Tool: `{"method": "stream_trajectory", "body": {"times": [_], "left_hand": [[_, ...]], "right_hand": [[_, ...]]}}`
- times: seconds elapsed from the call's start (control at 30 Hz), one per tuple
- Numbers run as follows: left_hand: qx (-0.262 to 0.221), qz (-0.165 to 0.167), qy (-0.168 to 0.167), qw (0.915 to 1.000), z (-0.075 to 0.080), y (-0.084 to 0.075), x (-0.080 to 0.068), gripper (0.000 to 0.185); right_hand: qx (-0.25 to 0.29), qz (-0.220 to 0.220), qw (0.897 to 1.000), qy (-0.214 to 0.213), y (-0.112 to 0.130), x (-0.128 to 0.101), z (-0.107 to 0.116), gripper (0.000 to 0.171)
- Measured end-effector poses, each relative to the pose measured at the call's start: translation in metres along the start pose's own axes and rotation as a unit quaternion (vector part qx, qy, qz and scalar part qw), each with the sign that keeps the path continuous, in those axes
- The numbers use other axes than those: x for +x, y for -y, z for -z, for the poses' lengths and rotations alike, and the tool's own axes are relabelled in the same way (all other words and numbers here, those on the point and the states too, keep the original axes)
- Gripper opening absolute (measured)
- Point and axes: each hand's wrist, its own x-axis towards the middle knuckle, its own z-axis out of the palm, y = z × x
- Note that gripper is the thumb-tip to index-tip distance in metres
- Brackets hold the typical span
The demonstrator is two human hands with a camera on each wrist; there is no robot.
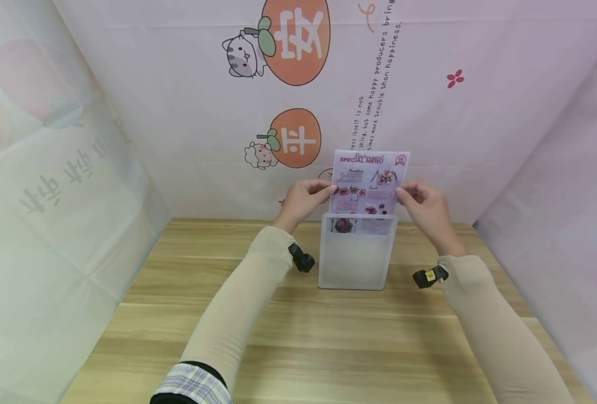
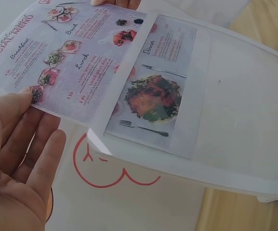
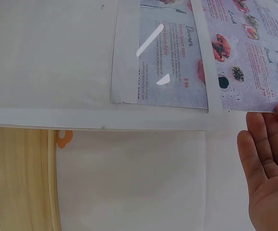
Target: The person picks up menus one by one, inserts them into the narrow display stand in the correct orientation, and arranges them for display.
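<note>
A printed menu sheet (image 1: 364, 182) headed "Special Menu" stands upright, its lower part inside a clear, white-edged sign holder (image 1: 356, 261) on the table. My left hand (image 1: 306, 197) pinches the menu's left edge between thumb and fingers; the left wrist view shows the thumb on the printed face. On the opposite edge my right hand (image 1: 425, 207) pinches the sheet at about the same height. Through the clear front, the "Dinner" section (image 3: 170, 57) shows below the holder's top rim (image 2: 122, 82). The lower part of the holder has no print behind it.
The holder stands on a wood-grain table (image 1: 298, 336) near its back edge. Behind rises a white cloth backdrop (image 1: 187, 112) with orange fruit drawings and lettering. More white cloth (image 1: 41, 224) hangs at the left and right sides.
</note>
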Motion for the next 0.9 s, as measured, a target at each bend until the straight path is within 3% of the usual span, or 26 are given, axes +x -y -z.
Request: {"method": "stream_trajectory", "body": {"times": [0.43,0.9], "left_hand": [[0.045,-0.003,-0.001,0.9990,0.001,0.009,-0.003,0.018],[0.060,-0.011,0.008,0.9981,0.002,0.016,-0.005,0.017]], "right_hand": [[-0.002,-0.023,1.000,0.019,-0.001,-0.005,-0.003,0.040],[0.002,-0.021,0.999,0.027,-0.008,-0.009,-0.007,0.041]]}}
